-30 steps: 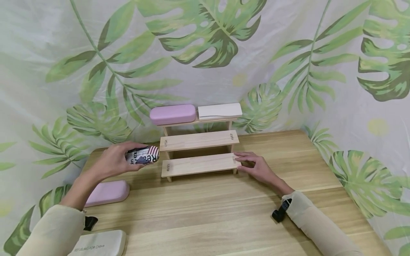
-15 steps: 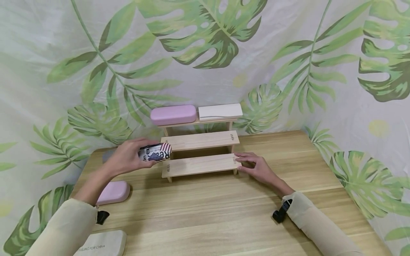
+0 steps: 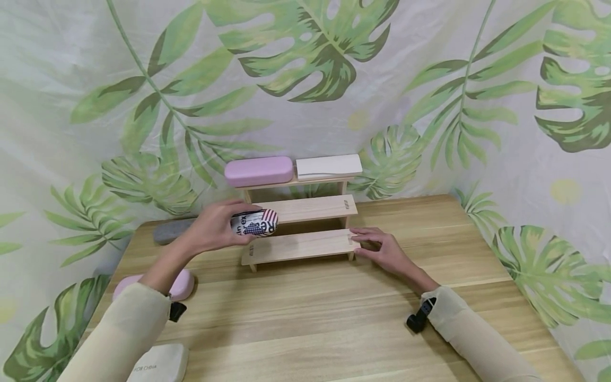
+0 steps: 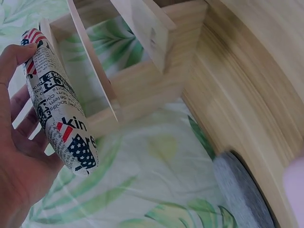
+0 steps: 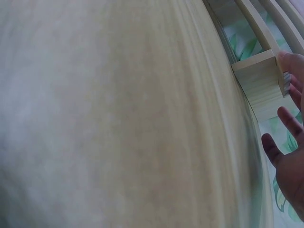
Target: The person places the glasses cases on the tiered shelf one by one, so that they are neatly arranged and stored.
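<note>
"When the wood-grain worktop [image 3: 305, 323] is scanned from the left, what is gripped?"

"By the left hand [image 3: 216, 228], fingers curled round it, a white, flag-printed oblong case [image 3: 258, 224] is held aloft, near the left end of the pale wooden three-tier rack [image 3: 310, 208]."

"And farther right?"

"Its lowest shelf's [image 3: 300, 247] right end is pinched by the right hand [image 3: 382, 252]."

Flag-print case [image 3: 255, 223] red, white, navy; backdrop [image 3: 305, 106] green-leafed
</note>
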Tool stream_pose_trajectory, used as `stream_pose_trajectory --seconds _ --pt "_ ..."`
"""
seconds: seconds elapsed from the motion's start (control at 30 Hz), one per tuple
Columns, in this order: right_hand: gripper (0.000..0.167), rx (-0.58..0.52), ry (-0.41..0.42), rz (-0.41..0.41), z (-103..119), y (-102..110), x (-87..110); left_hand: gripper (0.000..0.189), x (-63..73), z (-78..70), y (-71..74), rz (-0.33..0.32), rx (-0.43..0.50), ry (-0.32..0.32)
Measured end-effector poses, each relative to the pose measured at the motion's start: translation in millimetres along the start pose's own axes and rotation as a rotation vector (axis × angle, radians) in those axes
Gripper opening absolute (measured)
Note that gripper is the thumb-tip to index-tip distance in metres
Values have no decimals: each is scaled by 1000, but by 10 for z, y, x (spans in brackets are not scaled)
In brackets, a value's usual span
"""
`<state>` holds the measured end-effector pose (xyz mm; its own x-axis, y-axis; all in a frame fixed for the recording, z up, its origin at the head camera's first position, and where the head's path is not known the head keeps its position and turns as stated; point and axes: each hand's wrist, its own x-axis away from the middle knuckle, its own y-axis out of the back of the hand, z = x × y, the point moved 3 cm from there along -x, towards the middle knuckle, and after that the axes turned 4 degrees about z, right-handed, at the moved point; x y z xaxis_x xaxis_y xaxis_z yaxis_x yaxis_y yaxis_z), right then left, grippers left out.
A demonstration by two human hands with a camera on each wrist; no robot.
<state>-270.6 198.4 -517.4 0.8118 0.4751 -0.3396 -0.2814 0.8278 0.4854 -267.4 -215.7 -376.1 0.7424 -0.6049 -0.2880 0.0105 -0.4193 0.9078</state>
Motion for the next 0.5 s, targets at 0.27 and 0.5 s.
stream_pose_trajectory --seconds 0.27,0.5 --pt "34 48 11 6 -209 -1 4 63 -202 -135 -67 24 13 -31" --pt "33 29 15 18 -216 18 2 64 -370 -232 -118 50 56 -29"
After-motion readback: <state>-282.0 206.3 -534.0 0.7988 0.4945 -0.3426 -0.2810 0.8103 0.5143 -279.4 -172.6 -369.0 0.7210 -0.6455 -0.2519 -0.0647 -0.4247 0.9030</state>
